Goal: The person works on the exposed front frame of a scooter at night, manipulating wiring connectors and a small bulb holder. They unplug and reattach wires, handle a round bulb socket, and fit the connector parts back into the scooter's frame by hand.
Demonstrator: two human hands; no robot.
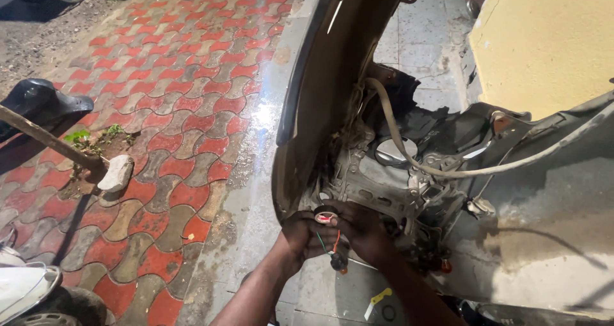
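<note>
Both my hands meet at the lower middle, under an opened scooter body (332, 95). My left hand (299, 235) and my right hand (363, 231) together pinch a small round bulb socket (326, 216) with a red and white face. Thin green and red wires (327, 241) hang from it down to a small black connector (338, 261). Just behind the hands sits the scooter's exposed grey metal frame (377, 185), with a pale hose (441, 171) curving across it. An orange bulb (445, 266) shows low at the right.
Red and grey interlocking pavers (179, 108) cover the ground on the left. A stone (116, 172) lies by a thin slanted stick (45, 140). A black part (38, 102) lies at far left, and a white vehicle part (25, 287) at bottom left. A yellow wall (543, 38) rises top right.
</note>
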